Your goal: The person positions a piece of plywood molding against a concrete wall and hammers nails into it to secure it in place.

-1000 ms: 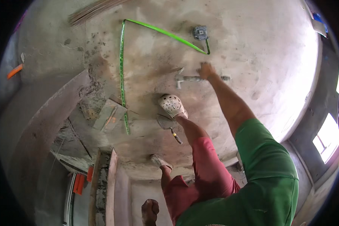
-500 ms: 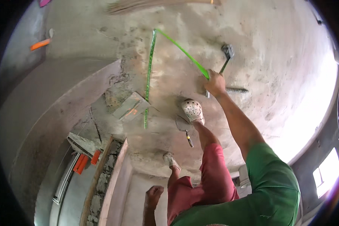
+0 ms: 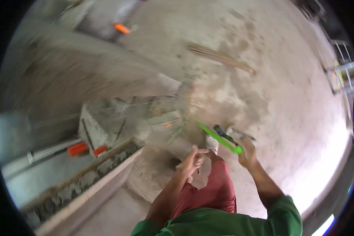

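Observation:
My right hand (image 3: 246, 153) grips the green tape measure strip (image 3: 212, 134), whose dark case (image 3: 219, 129) hangs beside it. My left hand (image 3: 192, 161) is to its lower left, fingers apart and partly curled, with nothing visible in it. Behind my right hand a hammer (image 3: 235, 131) lies on the floor, partly hidden. A flat float board (image 3: 163, 124) is on the floor to the left, blurred, beside the other stretch of tape. A trowel under my left hand is mostly hidden. One pale clog (image 3: 211, 143) shows below the tape.
A low concrete wall edge (image 3: 94, 67) runs across the upper left. A board-edged concrete channel (image 3: 118, 177) is at lower left, with orange pipes (image 3: 78, 148) beside it. A bundle of thin sticks (image 3: 220, 58) lies on the floor ahead. A metal frame (image 3: 342, 70) stands at the right.
My right hand has taken hold of the green tape and lifted it toward me. My left hand has risen toward the middle. The whole view has shifted and turned.

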Demonstrator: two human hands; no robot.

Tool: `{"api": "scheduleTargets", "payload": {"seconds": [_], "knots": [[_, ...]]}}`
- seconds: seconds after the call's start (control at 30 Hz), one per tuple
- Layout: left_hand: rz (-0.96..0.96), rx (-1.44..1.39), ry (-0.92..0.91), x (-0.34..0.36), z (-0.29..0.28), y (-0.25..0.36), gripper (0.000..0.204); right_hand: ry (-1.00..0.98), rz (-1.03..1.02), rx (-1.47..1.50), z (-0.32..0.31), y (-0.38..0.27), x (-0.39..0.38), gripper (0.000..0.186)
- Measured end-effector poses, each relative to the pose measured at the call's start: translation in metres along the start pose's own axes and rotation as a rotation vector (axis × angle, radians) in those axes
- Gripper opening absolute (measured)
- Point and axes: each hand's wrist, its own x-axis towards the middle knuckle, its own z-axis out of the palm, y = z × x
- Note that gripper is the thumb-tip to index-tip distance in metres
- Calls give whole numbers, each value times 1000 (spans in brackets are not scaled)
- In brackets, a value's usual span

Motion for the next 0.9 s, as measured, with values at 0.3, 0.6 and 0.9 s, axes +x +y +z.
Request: {"api": "scheduleTargets", "payload": {"seconds": [0.3, 0.6, 0.9], "knots": [[348, 157, 22, -109, 8, 10, 49, 16, -303, 56, -4, -253, -56, 35], [707, 1177, -211, -216, -7, -58, 56, 276, -124, 319, 29, -324, -91, 30], [819, 1534, 584, -239, -41, -46, 59, 161, -255, 773, 49, -333, -55, 33]]}}
